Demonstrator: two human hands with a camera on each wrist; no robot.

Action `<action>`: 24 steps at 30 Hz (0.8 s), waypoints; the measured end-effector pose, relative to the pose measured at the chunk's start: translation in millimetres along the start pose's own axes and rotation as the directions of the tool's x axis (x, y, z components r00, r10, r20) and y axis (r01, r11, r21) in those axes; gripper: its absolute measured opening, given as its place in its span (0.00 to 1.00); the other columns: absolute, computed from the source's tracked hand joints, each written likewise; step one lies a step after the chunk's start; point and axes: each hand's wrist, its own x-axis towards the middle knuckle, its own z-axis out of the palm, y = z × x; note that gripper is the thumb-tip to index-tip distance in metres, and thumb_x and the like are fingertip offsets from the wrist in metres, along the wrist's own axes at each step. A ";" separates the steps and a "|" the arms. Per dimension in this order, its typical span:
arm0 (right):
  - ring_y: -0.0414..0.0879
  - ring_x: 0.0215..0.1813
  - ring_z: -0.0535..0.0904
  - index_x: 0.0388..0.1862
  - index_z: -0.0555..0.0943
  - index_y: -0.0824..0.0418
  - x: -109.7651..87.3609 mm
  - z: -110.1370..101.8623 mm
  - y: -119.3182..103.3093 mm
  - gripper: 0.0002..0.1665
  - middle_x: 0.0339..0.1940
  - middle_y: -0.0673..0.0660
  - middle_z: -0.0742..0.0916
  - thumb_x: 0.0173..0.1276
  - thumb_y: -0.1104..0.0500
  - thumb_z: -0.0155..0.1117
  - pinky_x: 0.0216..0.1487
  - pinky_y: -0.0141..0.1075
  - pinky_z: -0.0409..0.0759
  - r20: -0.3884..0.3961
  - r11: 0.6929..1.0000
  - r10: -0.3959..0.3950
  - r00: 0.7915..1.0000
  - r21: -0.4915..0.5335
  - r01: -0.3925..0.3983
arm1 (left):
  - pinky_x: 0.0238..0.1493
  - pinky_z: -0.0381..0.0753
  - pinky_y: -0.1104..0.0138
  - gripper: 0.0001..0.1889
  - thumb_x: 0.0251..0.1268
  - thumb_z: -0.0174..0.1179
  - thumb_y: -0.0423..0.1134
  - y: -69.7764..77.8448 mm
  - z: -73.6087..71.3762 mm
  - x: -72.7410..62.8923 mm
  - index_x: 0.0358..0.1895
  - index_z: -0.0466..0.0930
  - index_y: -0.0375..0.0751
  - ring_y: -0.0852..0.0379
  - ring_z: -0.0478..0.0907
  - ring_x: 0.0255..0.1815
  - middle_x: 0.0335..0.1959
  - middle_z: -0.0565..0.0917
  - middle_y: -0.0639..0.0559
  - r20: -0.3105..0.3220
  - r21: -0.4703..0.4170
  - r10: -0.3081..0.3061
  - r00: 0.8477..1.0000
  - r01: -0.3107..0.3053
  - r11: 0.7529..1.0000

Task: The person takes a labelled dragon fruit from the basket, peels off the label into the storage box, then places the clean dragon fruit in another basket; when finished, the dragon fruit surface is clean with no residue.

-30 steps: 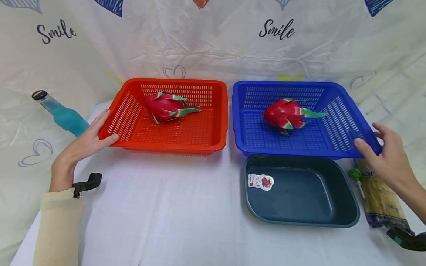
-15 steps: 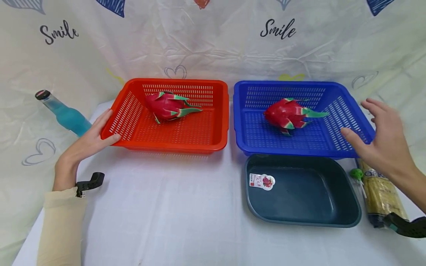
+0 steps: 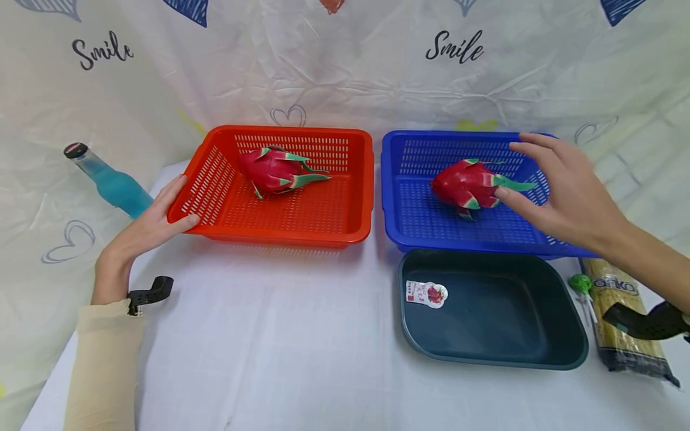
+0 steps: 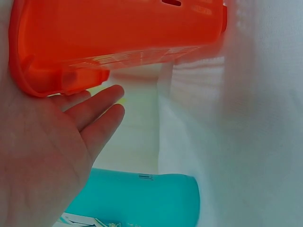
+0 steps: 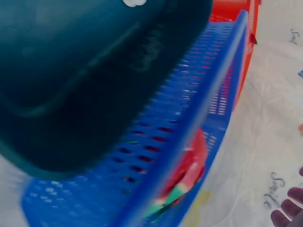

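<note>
My left hand (image 3: 153,224) holds the left front corner of a red plastic basket (image 3: 302,224), thumb over the rim. In the left wrist view its fingers (image 4: 102,120) extend under that rim. A pink dragon fruit (image 3: 272,170) with green-tipped scales lies in this basket. Beside it stands a blue plastic basket (image 3: 415,233) with another dragon fruit (image 3: 460,182) inside. Above the blue basket's right side hovers my right hand (image 3: 571,191), fingers spread and holding nothing, thumb tip near the fruit's green tail. Only some fingertips (image 5: 291,208) show in the right wrist view.
In front of the blue basket sits a dark green tub (image 3: 485,323) with a sticker (image 3: 426,294) in it. Right of it lie a green-headed lollipop (image 3: 580,283) and a clear pack of yellow strands (image 3: 611,302). A bottle of blue liquid (image 3: 115,185) leans left of the red basket.
My right hand has let go of the blue basket's right front corner and moved left and up over the basket, toward the dragon fruit. The left hand stays on the red basket.
</note>
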 end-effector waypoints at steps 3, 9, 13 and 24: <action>0.66 0.74 0.60 0.69 0.69 0.62 20.7 -4.1 -7.4 0.39 0.74 0.65 0.68 0.62 0.48 0.65 0.70 0.69 0.55 0.034 0.998 -0.060 0.998 0.024 0.060 | 0.43 0.74 0.83 0.44 0.69 0.56 0.44 0.0 0.5 -0.2 0.78 0.34 0.67 0.43 0.52 0.71 0.78 0.47 0.48 0.000 -0.006 -0.008 1.000 0.008 1.000; 0.64 0.70 0.66 0.68 0.71 0.59 64.5 -12.4 -23.6 0.33 0.73 0.62 0.70 0.66 0.50 0.62 0.62 0.69 0.67 0.099 0.993 -0.098 0.990 0.074 0.091 | 0.43 0.75 0.82 0.44 0.69 0.56 0.45 0.8 1.6 0.5 0.78 0.34 0.67 0.42 0.51 0.71 0.78 0.47 0.49 -0.002 -0.002 -0.009 1.000 0.009 1.000; 0.63 0.65 0.72 0.69 0.71 0.55 86.0 -7.4 -35.6 0.32 0.72 0.59 0.72 0.68 0.49 0.60 0.55 0.67 0.73 0.110 0.993 -0.086 0.990 0.086 0.077 | 0.43 0.75 0.82 0.44 0.69 0.56 0.45 0.2 2.3 0.7 0.78 0.34 0.67 0.42 0.51 0.72 0.78 0.47 0.49 -0.004 -0.004 -0.010 1.000 0.010 1.000; 0.56 0.69 0.70 0.71 0.69 0.53 129.5 20.0 -64.2 0.33 0.71 0.57 0.73 0.69 0.44 0.57 0.64 0.58 0.73 0.129 0.984 -0.075 0.989 0.170 0.052 | 0.41 0.75 0.83 0.46 0.68 0.56 0.46 -0.7 0.6 -0.2 0.77 0.31 0.67 0.40 0.49 0.74 0.80 0.44 0.48 -0.001 0.011 -0.052 0.999 0.052 0.999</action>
